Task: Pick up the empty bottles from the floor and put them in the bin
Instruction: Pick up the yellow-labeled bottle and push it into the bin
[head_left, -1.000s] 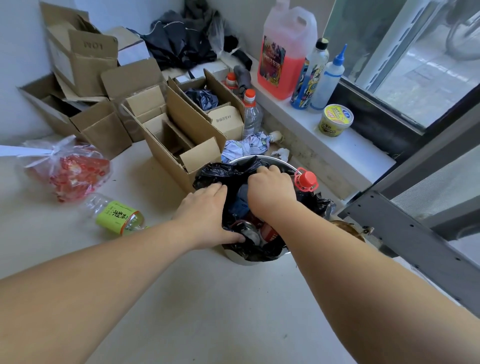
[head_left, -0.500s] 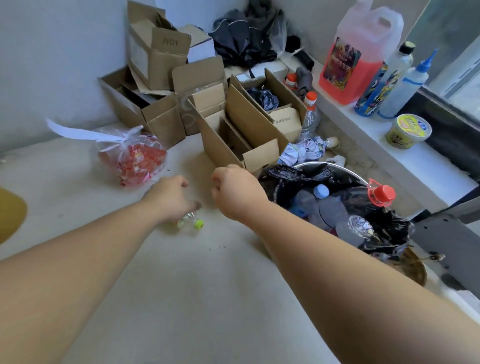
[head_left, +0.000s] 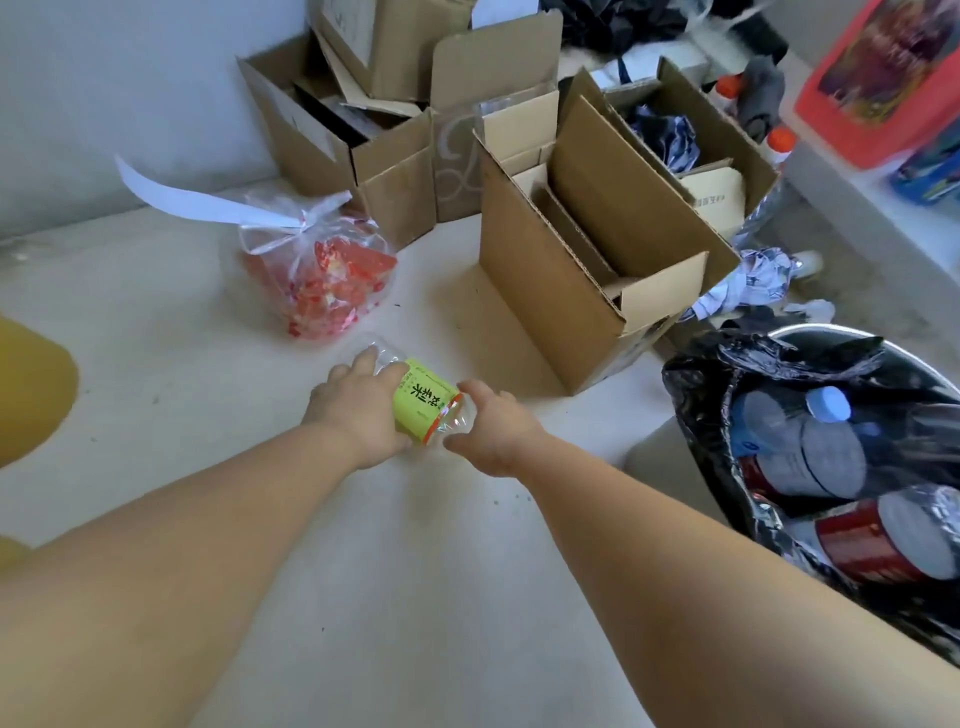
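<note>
My left hand (head_left: 358, 410) is wrapped over a clear plastic bottle (head_left: 423, 408) with a lime green label, fingers curled across its upper side so it is gripped. My right hand (head_left: 491, 431) sits at the bottle's other end, thumb and fingers touching the clear plastic there, though I cannot tell whether it is truly gripping or only steadying. The bottle lies on its side, low over the pale floor (head_left: 415, 571); whether it touches the floor or is just clear of it I cannot tell. To my right stands the bin (head_left: 852, 335), lined with a black bag (head_left: 696, 395) and already holding several bottles, among them 1 with a pale blue cap (head_left: 828, 404) and 1 with a dark red label (head_left: 857, 543). The bottle in my hands is well apart from the bin. Just beyond my hands sits a clear plastic bag of red things (head_left: 322, 275), tied with a white strip. Behind that, open cardboard boxes (head_left: 571, 291) crowd against the wall, the nearest standing between the red bag and the bin. Crumpled paper (head_left: 748, 280) lies by the bin's far side.
</note>
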